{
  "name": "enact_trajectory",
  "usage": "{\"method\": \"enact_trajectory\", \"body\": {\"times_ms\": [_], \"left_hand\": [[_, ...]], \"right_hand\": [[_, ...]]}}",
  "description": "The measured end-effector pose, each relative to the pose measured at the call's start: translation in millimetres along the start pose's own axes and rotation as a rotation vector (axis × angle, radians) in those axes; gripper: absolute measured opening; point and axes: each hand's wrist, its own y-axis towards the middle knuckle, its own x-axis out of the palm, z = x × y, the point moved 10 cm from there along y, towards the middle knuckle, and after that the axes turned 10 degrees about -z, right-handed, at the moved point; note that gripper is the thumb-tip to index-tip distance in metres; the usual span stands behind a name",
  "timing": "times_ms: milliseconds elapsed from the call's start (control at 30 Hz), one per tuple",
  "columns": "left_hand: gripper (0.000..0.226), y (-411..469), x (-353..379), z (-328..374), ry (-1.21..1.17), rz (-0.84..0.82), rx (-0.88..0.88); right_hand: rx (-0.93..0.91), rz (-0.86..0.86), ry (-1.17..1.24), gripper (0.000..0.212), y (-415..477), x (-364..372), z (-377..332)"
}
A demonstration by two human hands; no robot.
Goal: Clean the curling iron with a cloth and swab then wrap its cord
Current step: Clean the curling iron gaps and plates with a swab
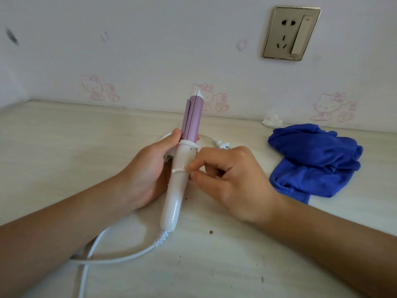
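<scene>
— Pale tabletop [64, 147], stickered wall behind: why is the curling iron [182, 168] tilted up off it?
— So the left hand [148, 166], wrapped round its collar, presents the white handle to the swab [178, 170].
— And the right hand [227, 179]?
— Its fingertips pinch that swab crosswise against the handle, wrist low. The cloth [313, 160] lies aside at right, likely finished with. The cord [120, 257] trails loose, unwrapped.

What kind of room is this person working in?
Likely a home bedroom or dressing corner: cartoon-cat wallpaper, a wall socket, and a curling iron held over a pale tabletop.
</scene>
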Motion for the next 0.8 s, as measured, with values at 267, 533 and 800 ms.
{"method": "enact_trajectory", "body": {"times_ms": [267,533,800], "left_hand": [[0.052,-1,5,7,-0.002,-0.092,0.077],[0.042,-2,4,5,-0.042,-0.056,0.060],[0.058,-4,5,9,0.064,-0.079,0.102]], "right_hand": [[-0.051,-0.025,-0.033,0.008,-4,8,-5],[-0.014,0.104,-0.069,0.011,-2,-9,5],[0.019,0.179,-0.069,0.011,2,-23,11]]}}
